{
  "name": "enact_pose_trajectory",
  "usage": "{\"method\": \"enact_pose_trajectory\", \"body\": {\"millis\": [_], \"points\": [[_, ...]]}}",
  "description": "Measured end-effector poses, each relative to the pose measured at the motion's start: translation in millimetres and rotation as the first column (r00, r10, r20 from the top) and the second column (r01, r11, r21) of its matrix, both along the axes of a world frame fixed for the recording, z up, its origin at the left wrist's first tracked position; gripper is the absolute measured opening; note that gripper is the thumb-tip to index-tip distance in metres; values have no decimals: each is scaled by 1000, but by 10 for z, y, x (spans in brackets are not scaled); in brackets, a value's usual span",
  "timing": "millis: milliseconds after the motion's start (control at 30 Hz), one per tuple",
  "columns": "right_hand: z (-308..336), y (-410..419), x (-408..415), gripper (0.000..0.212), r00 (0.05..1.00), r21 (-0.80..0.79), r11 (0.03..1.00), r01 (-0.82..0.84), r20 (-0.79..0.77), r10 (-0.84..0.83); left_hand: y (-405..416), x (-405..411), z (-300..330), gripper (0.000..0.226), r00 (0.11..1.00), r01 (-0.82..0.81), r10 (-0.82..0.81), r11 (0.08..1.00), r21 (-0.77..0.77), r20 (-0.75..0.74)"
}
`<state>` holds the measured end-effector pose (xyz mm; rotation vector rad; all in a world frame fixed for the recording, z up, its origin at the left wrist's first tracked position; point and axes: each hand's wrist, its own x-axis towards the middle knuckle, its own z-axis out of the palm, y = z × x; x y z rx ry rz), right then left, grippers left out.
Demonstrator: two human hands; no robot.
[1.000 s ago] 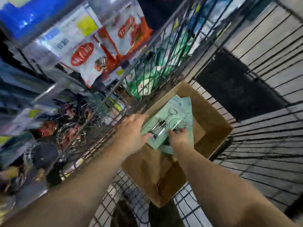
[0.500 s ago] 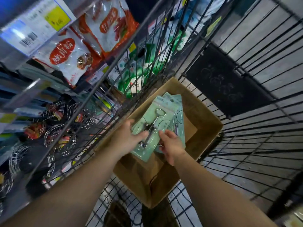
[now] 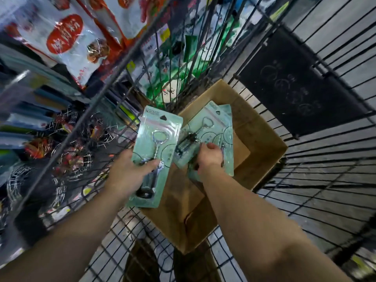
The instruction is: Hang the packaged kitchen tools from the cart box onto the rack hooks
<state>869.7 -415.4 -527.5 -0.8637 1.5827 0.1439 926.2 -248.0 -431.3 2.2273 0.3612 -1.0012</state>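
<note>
From the head camera, the left hand (image 3: 130, 176) grasps a pale green blister pack (image 3: 156, 153) holding a corkscrew-type opener, thumb across the front and fingers hidden behind the card; the pack is raised just left of the cardboard box (image 3: 262, 143), overlapping its near left edge. The right hand (image 3: 209, 157) reaches into the box with fingers curled down onto the stack of matching packs (image 3: 205, 135) — its fingertips are hidden beneath the hand, so whether they pinch a card or only press on it cannot be told. How many packs lie in the stack is unclear; at least two corners show at the far end. The box sits in a wire cart (image 3: 305, 180) whose bars cut across the scene. To the left, beyond the bars, the rack (image 3: 67, 151) shows blurred wire goods and, further up, red-and-white food bags (image 3: 67, 37); its hooks cannot be made out. A dark panel (image 3: 295, 84) hangs on the cart's far right side, its markings faint.
</note>
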Motion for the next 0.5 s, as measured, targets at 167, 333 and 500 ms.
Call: {"method": "enact_pose_trajectory", "body": {"millis": [167,333,500], "points": [[-51,-15,71,33,995,18,994,104,-3,-104,95,-75,-7,29,998,-65,64,997,-39,-28],[-5,-17,82,12,994,3,995,102,37,-102,98,-209,81,25,995,-98,95,988,-119,-26],[248,16,-113,9,979,31,995,91,178,-95,130,-306,241,27,995,-100,99,982,-160,-15]]}}
